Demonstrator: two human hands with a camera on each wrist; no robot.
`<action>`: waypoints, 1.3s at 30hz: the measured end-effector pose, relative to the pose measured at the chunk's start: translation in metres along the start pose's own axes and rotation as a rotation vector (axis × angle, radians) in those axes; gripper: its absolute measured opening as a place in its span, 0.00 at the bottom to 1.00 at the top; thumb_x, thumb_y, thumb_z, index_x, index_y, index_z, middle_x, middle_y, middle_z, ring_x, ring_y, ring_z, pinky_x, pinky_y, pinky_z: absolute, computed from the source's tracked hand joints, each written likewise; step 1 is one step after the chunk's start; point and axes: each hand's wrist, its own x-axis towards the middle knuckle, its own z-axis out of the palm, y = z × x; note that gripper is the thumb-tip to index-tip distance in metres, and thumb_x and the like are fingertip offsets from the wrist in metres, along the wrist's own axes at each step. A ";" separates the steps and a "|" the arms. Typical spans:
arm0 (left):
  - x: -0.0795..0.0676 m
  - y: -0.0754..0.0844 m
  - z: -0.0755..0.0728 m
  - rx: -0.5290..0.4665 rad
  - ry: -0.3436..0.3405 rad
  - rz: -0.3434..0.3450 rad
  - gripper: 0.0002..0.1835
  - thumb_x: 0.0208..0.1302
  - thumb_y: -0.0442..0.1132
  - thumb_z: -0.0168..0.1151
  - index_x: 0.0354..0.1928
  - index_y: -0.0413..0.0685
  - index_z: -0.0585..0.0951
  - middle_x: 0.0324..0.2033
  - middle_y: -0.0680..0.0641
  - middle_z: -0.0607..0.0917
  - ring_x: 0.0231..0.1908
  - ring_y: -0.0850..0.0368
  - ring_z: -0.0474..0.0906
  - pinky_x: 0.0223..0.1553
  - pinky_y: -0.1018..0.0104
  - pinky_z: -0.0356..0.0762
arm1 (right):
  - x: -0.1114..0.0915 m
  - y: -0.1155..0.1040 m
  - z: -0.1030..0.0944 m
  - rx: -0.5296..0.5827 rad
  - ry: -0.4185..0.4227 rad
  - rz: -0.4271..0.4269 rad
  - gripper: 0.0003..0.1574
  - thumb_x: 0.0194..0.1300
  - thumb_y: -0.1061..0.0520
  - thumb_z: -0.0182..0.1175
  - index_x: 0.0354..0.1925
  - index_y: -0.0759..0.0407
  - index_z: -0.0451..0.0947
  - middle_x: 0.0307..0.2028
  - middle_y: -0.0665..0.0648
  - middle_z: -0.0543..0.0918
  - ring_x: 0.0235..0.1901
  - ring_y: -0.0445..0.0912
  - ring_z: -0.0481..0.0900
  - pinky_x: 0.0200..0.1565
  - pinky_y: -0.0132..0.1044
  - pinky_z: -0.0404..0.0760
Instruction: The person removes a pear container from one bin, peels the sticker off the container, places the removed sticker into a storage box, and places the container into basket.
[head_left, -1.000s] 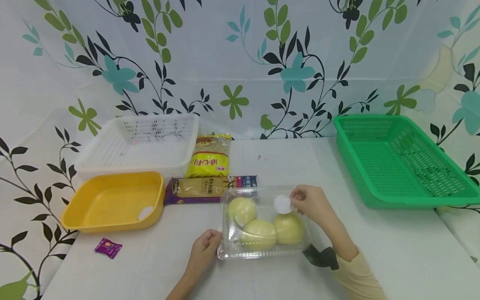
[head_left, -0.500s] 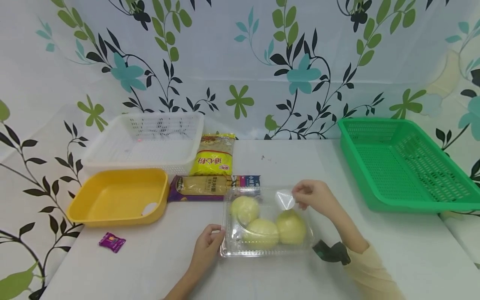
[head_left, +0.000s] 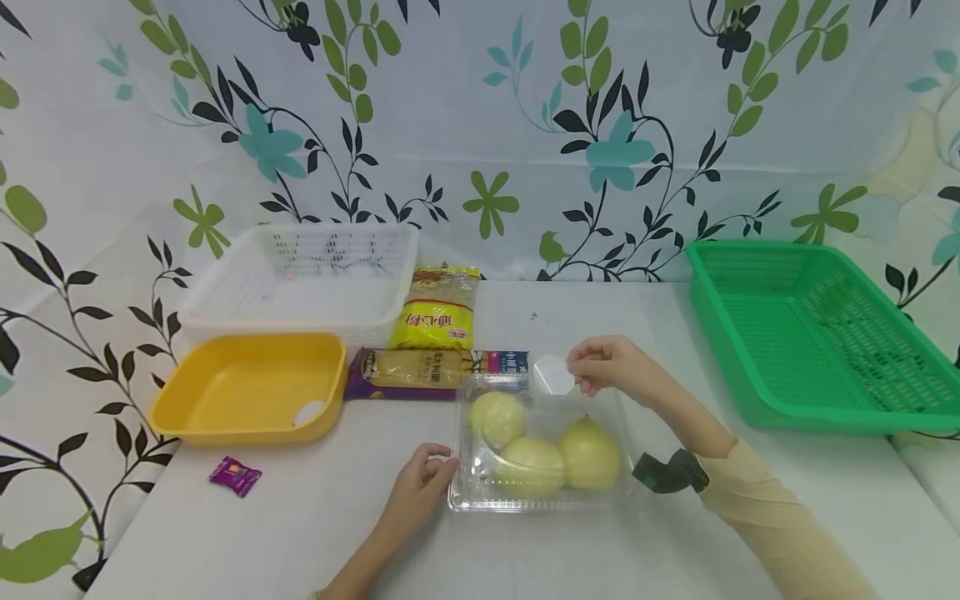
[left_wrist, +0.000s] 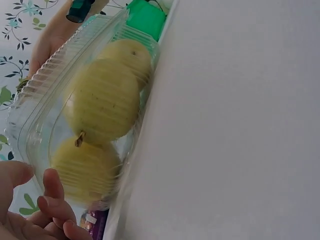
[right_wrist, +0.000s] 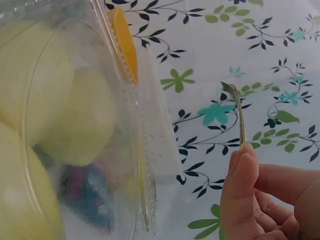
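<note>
A clear plastic box (head_left: 540, 505) with its lid on lies at the middle of the table, with 3 yellow-green pears (head_left: 531, 467) inside. My left hand (head_left: 416, 493) grips the box's near left side, thumb at the rim and fingers curled by the wall in the left wrist view. Over the box's far edge, my right hand (head_left: 617, 367) pinches a round whitish sticker (head_left: 553, 375) between thumb and fingers. The right wrist view shows that sticker (right_wrist: 241, 117) edge-on, its top end curling over.
Behind the box lie a purple pasta pack (head_left: 420, 371) and a yellow macaroni bag (head_left: 438, 310). To the left are a yellow tray (head_left: 247, 433), a white basket (head_left: 300, 321) and a small purple wrapped sweet (head_left: 235, 476). A green basket (head_left: 847, 417) stands right.
The right hand has carried the sticker away from over the lid, back and slightly left to the box's far edge. My left hand stays at the box. The head view has turned left.
</note>
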 end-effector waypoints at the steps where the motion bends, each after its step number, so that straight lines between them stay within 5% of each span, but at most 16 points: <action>1: 0.000 -0.001 -0.002 0.012 0.005 0.002 0.16 0.66 0.39 0.51 0.47 0.32 0.68 0.18 0.50 0.75 0.20 0.60 0.68 0.22 0.72 0.65 | 0.003 -0.002 0.000 0.011 -0.008 0.001 0.13 0.62 0.62 0.54 0.40 0.74 0.71 0.24 0.60 0.75 0.24 0.47 0.73 0.33 0.37 0.77; 6: 0.003 -0.002 -0.020 0.006 0.113 0.007 0.16 0.65 0.40 0.52 0.49 0.35 0.68 0.20 0.46 0.76 0.20 0.55 0.69 0.22 0.71 0.66 | 0.022 -0.012 0.005 0.065 -0.039 0.000 0.12 0.64 0.63 0.52 0.41 0.74 0.69 0.26 0.61 0.75 0.25 0.46 0.73 0.33 0.36 0.77; 13: 0.008 0.000 -0.055 0.012 0.345 0.146 0.11 0.66 0.35 0.50 0.47 0.37 0.69 0.20 0.41 0.76 0.19 0.58 0.68 0.21 0.70 0.67 | 0.041 -0.030 0.019 0.135 -0.050 -0.044 0.10 0.64 0.65 0.51 0.40 0.74 0.70 0.26 0.60 0.74 0.24 0.44 0.73 0.31 0.34 0.77; 17: 0.010 0.000 -0.078 0.040 0.439 0.169 0.09 0.66 0.32 0.49 0.46 0.36 0.69 0.19 0.42 0.76 0.19 0.58 0.68 0.20 0.72 0.66 | 0.048 -0.037 0.028 0.193 -0.071 -0.047 0.09 0.63 0.65 0.52 0.39 0.74 0.70 0.25 0.58 0.74 0.23 0.43 0.73 0.30 0.33 0.76; 28: 0.008 -0.019 -0.133 0.065 0.912 0.140 0.09 0.65 0.37 0.48 0.43 0.41 0.66 0.16 0.50 0.79 0.08 0.55 0.71 0.09 0.74 0.64 | 0.072 -0.055 0.039 0.213 -0.134 -0.119 0.07 0.65 0.64 0.50 0.37 0.71 0.69 0.26 0.62 0.73 0.23 0.44 0.71 0.30 0.32 0.75; 39: 0.003 -0.039 -0.157 0.072 1.029 0.085 0.10 0.63 0.40 0.53 0.42 0.46 0.67 0.14 0.43 0.76 0.07 0.62 0.71 0.08 0.73 0.63 | 0.099 -0.067 0.064 0.259 -0.176 -0.122 0.06 0.65 0.65 0.49 0.38 0.71 0.69 0.26 0.59 0.73 0.23 0.44 0.71 0.28 0.31 0.75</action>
